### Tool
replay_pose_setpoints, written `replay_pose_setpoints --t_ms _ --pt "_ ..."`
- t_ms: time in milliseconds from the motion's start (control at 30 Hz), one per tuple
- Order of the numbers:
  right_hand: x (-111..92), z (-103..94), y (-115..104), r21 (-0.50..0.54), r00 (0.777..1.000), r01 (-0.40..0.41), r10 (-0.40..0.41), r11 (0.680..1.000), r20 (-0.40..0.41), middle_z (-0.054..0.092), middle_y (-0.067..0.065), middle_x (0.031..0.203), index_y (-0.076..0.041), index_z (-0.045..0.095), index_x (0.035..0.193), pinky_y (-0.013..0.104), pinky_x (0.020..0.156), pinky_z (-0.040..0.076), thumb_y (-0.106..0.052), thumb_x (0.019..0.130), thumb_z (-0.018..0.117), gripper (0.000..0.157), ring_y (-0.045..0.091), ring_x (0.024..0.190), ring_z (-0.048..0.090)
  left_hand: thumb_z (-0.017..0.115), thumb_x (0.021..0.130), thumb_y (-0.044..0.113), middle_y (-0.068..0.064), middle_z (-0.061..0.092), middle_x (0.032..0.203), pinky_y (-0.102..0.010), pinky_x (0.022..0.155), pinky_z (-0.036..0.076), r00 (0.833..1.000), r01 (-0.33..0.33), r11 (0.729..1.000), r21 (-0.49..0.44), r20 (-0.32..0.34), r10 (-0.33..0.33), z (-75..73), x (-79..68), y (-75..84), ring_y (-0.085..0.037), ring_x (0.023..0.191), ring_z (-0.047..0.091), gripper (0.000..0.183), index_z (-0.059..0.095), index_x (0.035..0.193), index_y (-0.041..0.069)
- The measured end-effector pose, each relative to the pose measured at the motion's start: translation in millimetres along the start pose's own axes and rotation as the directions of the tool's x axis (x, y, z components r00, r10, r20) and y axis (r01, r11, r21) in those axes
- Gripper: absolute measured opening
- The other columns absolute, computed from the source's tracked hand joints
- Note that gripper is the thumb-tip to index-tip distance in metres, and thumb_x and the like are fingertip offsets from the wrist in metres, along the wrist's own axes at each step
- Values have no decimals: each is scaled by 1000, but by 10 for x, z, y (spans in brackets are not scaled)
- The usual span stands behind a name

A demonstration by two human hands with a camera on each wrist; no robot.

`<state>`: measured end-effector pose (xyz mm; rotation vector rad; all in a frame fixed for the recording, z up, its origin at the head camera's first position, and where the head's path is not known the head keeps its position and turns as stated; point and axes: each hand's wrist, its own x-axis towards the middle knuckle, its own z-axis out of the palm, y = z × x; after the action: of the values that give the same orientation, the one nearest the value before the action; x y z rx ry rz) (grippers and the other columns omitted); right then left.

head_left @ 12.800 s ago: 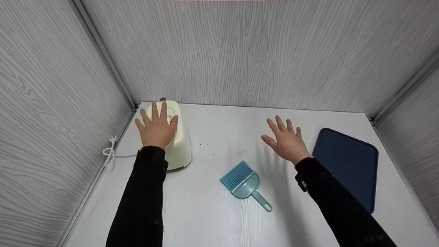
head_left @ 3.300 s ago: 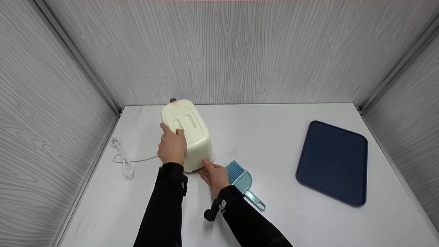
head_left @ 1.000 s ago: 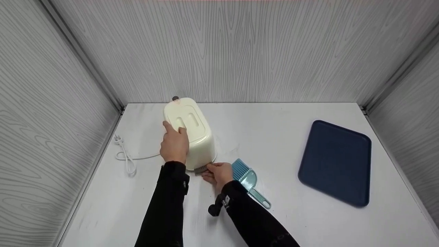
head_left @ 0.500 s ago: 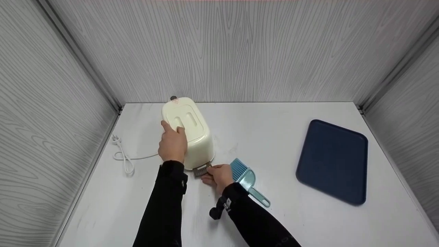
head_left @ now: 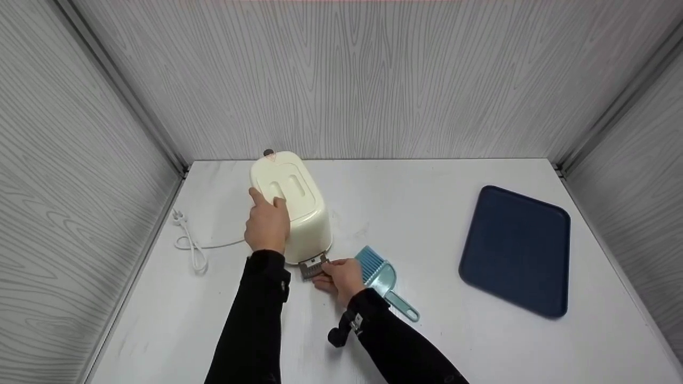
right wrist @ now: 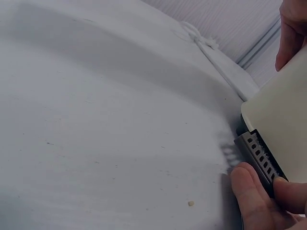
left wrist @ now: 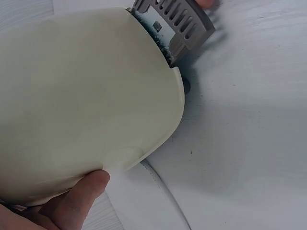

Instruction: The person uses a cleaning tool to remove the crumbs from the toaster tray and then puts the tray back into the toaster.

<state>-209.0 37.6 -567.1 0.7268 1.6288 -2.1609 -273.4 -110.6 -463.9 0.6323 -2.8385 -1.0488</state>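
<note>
A cream toaster with a covered top stands left of centre, its near end angled towards me. My left hand grips its left side near the top. From the low near end a grey slotted crumb tray sticks partly out. My right hand pinches that tray's outer edge between thumb and fingers. In the left wrist view, dark crumbs line the crumb tray by the opening. The right wrist view has the thumb on top of the crumb tray and fingers below.
A light-blue brush and dustpan set lies just right of my right hand, partly behind it. Farther right lies a dark blue tray. The white cord and plug rest left of the toaster. Grey panels border the white table.
Both hands, spread open at first, are now on the toaster and its crumb tray. The toaster has been turned. Over the last second the crumb tray has slid farther out towards me.
</note>
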Motion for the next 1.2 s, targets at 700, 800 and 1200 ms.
replay_pose_setpoints --t_ms 700,800,1200 --pt "-102 -76 29 18 1000 16 -16 1000 26 75 24 97 11 54 121 37 76 65 3 100 62 24 25 79 77 31 109 44 -28 64 130 -58 83 56 1000 -10 1000 -9 3 10 4 -21 4 -44 100 68 73 3 166 8" --pt "-105 -80 33 15 1000 9 -9 1000 24 75 24 98 11 55 121 37 76 65 2 100 62 24 25 79 77 32 109 45 -28 64 131 -59 84 56 1000 -8 1000 -8 -2 8 7 -11 5 -45 101 68 73 4 166 8" --pt "-139 -132 93 24 998 34 -35 999 42 75 25 98 14 56 122 36 75 65 2 101 61 25 25 78 77 31 109 46 -27 64 129 -58 83 56 1000 -3 1000 -11 5 3 11 7 0 -44 99 68 73 4 166 9"
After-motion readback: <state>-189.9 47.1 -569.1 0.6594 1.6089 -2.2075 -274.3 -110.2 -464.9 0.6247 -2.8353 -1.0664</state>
